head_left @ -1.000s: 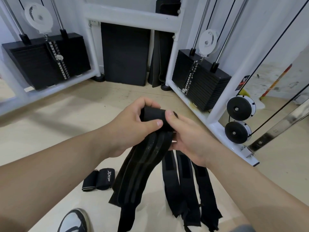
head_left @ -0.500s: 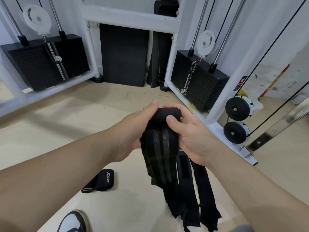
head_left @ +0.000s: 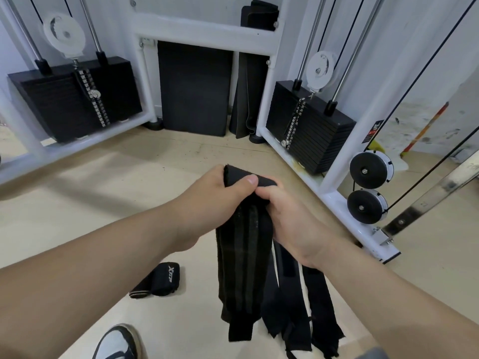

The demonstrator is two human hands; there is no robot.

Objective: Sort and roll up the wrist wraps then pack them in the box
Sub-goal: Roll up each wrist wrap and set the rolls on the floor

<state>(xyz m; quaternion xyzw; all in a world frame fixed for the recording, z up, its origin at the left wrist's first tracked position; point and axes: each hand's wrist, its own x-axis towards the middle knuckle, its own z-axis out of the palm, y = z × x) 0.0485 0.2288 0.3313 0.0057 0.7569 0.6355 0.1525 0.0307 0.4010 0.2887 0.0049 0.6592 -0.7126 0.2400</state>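
Observation:
Both hands hold one long black wrist wrap (head_left: 245, 257) in mid-air at the centre of the view. My left hand (head_left: 215, 195) grips its rolled top end, thumb pressed on the roll. My right hand (head_left: 287, 216) holds the same roll from the right side. The rest of that wrap hangs down straight. Several more black wraps (head_left: 308, 301) lie flat on the floor under my right forearm. A finished rolled wrap (head_left: 162, 279) with white lettering lies on the floor at lower left. No box is in view.
A white cable machine frame (head_left: 334, 182) with black weight stacks (head_left: 308, 128) and pulley wheels (head_left: 368, 169) stands right and behind. Another weight stack (head_left: 75, 99) sits at back left. Black mats (head_left: 194, 86) lean on the wall. A shoe (head_left: 116, 343) shows at the bottom.
The hanging wrap has been drawn upward and now hangs straight. My left thumb has come back over the top of the roll, as the roll was turned between both hands.

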